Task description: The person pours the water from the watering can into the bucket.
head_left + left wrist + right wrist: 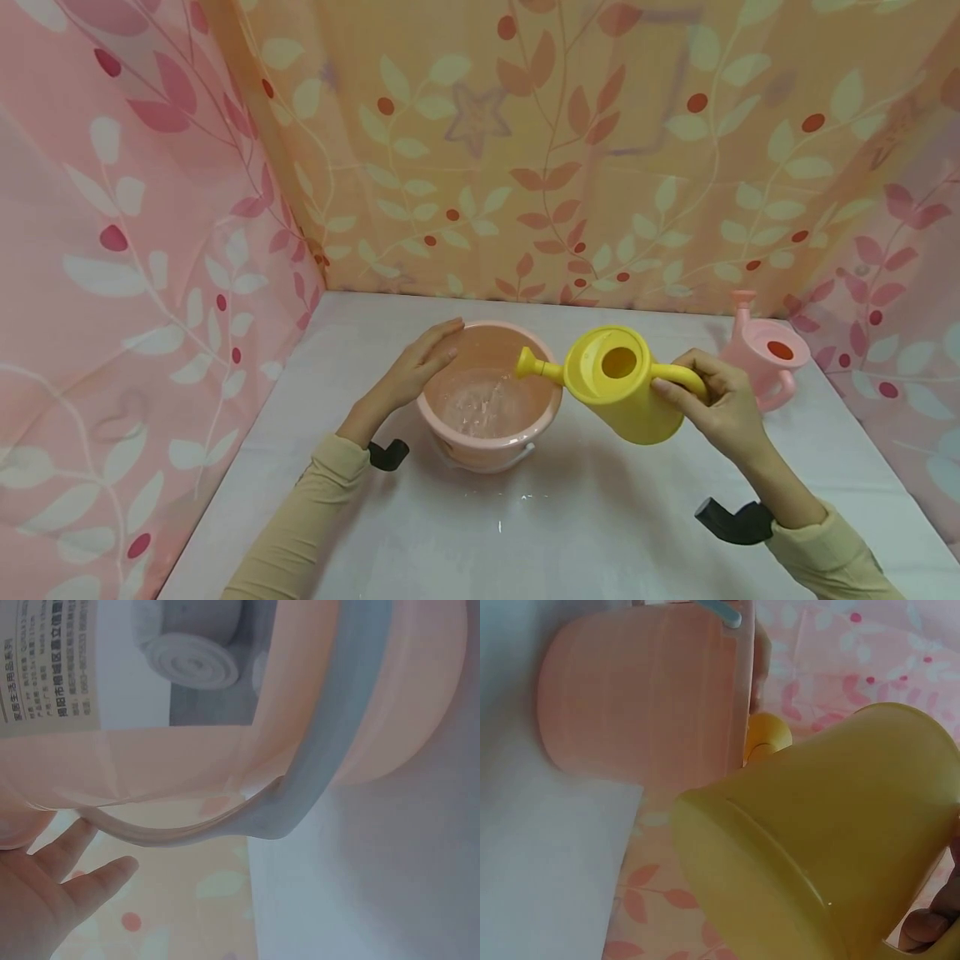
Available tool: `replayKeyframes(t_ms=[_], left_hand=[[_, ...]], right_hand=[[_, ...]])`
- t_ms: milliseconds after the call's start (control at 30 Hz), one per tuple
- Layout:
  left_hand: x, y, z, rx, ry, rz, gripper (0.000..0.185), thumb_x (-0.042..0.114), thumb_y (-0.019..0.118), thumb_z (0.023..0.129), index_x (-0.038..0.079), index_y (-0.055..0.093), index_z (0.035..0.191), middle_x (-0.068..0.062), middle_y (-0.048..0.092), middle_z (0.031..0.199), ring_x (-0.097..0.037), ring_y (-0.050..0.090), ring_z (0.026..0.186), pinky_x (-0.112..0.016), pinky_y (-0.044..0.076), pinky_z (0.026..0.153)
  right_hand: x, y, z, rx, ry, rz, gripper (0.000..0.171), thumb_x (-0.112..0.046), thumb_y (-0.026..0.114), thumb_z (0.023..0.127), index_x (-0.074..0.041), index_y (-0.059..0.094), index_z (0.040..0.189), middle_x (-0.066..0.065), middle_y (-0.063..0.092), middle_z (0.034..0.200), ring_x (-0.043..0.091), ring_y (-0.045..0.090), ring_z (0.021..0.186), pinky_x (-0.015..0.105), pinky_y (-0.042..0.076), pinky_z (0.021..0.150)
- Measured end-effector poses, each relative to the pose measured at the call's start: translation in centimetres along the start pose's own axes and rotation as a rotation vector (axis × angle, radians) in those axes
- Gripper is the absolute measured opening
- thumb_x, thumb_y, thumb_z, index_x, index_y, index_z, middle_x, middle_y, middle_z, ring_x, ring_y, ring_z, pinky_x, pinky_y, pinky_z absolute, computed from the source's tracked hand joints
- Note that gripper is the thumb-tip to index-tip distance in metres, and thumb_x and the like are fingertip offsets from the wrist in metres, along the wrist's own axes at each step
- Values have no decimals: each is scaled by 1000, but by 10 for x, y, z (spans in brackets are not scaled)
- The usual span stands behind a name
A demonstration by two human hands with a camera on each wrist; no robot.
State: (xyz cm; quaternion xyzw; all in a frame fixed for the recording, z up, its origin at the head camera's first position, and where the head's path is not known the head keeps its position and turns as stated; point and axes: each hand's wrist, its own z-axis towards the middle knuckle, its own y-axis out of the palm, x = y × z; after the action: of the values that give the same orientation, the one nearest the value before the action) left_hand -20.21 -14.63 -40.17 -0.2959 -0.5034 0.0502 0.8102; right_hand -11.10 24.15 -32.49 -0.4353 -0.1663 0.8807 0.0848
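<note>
two hands are busy here: the right hand (720, 408) has its fingers curled round the handle of the yellow watering can (618, 383), holding it tipped off the table with the spout (534, 364) over the rim of the pink bucket (487, 400), and water is rippling inside the bucket. the left hand (420, 364) lies against the bucket's far left rim with fingers straight and flat, gripping nothing, while the bucket stands mid-table on the white cloth (585, 517). a pink watering can (765, 354) stands upright at the back right, just behind the right hand.
</note>
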Motion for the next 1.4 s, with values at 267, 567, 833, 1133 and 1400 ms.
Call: replayKeyframes(t_ms=[267,567,833,1133,1400], left_hand=[[2,1,1,-4,-15,-22,46,13,47,97,3,36,141,-15,36,145,-28,26,138,-50,21,111],[0,0,0,-3,-19,3,46,21,47,98,12,38,142,-4,38,146,-20,27,138,-45,23,112],[4,0,0,-12,-24,-18,46,18,47,98,13,36,142,-8,36,146,-23,26,138,-47,21,112],[35,-6,-4,-23,-35,-21,45,12,46,97,3,38,140,-16,37,145,-29,26,138,-49,22,111],[40,-7,-5,-22,-36,-29,44,12,46,97,2,37,140,-17,37,144,-29,26,138,-48,22,112]], right_hand=[[0,1,0,30,19,-25,15,17,62,76,4,59,85,-4,59,74,9,49,62,13,48,56],[0,3,-1,53,9,-37,15,16,64,76,5,59,85,-4,59,74,9,48,62,13,47,56],[-2,4,0,68,23,-52,15,15,64,75,6,60,86,-5,61,76,9,50,64,13,49,59],[-2,3,0,71,34,-85,16,15,65,75,5,60,87,-6,61,77,9,51,65,13,49,60],[-2,3,0,69,30,-87,17,15,65,75,5,60,88,-6,61,78,9,52,65,13,50,61]])
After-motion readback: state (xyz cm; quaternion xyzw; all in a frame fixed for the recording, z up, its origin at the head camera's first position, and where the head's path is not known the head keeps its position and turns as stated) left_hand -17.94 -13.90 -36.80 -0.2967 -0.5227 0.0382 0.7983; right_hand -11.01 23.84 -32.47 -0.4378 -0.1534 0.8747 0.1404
